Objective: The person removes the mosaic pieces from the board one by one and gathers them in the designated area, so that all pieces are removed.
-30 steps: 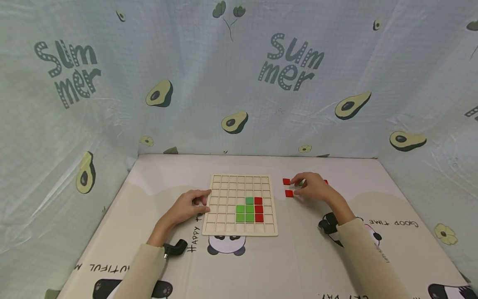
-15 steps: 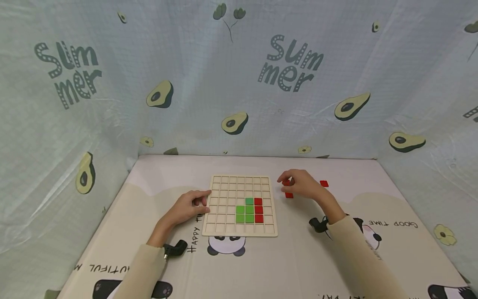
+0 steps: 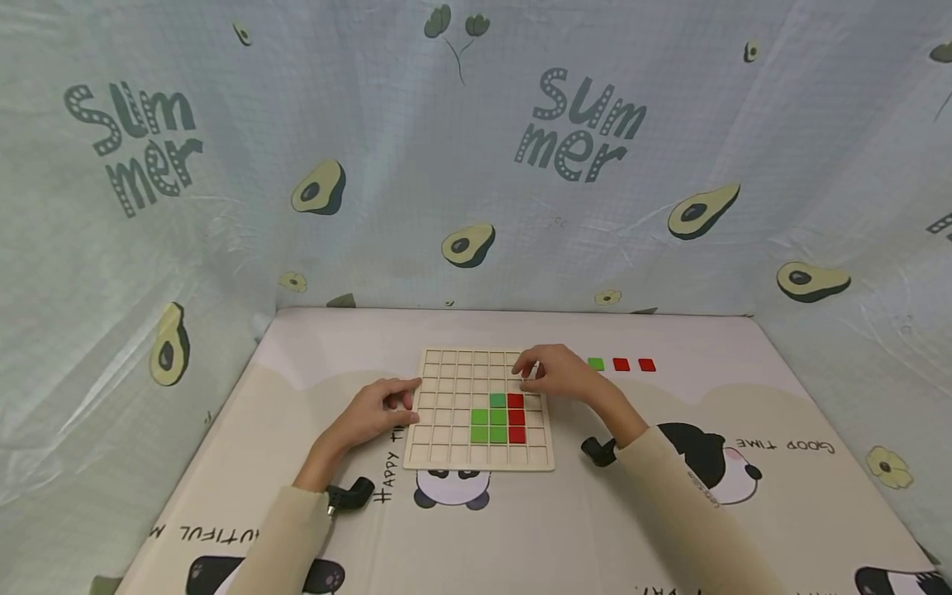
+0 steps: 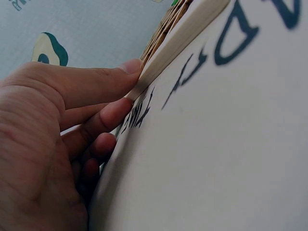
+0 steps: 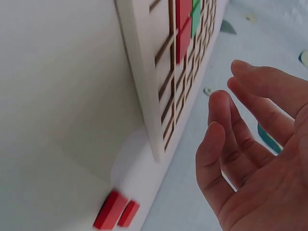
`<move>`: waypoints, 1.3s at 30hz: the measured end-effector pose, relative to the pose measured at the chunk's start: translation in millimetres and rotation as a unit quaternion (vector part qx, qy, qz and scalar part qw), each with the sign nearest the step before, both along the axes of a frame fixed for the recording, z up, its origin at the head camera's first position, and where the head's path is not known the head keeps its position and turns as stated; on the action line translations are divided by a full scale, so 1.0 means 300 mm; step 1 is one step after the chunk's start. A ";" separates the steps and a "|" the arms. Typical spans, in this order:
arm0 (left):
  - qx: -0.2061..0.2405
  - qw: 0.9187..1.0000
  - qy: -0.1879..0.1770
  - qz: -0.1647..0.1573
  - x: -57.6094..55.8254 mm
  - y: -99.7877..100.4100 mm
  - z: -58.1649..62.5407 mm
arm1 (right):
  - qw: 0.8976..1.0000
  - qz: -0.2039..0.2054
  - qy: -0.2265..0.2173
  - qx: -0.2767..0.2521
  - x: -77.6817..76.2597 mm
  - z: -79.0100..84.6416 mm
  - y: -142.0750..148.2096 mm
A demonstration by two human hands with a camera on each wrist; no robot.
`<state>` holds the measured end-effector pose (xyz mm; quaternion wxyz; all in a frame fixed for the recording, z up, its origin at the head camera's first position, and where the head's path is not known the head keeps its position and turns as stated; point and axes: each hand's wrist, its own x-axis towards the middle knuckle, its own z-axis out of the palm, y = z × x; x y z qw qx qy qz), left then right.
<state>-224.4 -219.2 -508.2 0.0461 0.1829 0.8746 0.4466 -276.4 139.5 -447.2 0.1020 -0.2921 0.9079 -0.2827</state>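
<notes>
A square wooden grid board [image 3: 445,397] lies on the table, with several green tiles [image 3: 479,434] and a column of red tiles [image 3: 516,417] seated in its cells. My left hand [image 3: 375,409] touches the board's left edge with thumb and index finger; in the left wrist view the thumb [image 4: 103,84] lies against the rim and the other fingers bend loosely. Over the board's far right corner hovers my right hand [image 3: 565,372]. Its fingers are loosely bent with a gap to the thumb, and the right wrist view shows nothing between them.
Right of the board sit a loose green tile [image 3: 596,364] and two red tiles in a row, one red tile [image 3: 647,364] outermost. Two more red tiles [image 5: 110,210] show beside the board in the right wrist view. A printed curtain [image 3: 372,248] surrounds the table.
My right hand has moved left, from above the loose tiles to the board's far right corner, uncovering a green and a red tile. The left hand and board stay put.
</notes>
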 end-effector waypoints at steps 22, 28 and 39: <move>0.000 1.000 -0.003 0.002 0.006 0.002 0.009 | 0.999 0.046 -0.016 0.016 0.009 -0.042 -0.098; -0.004 1.000 -0.003 0.002 0.010 0.003 0.014 | 0.999 0.041 -0.015 0.030 0.016 -0.057 -0.109; 0.001 1.000 -0.001 0.003 0.014 0.003 0.018 | 0.999 0.038 -0.010 0.037 0.015 -0.059 -0.120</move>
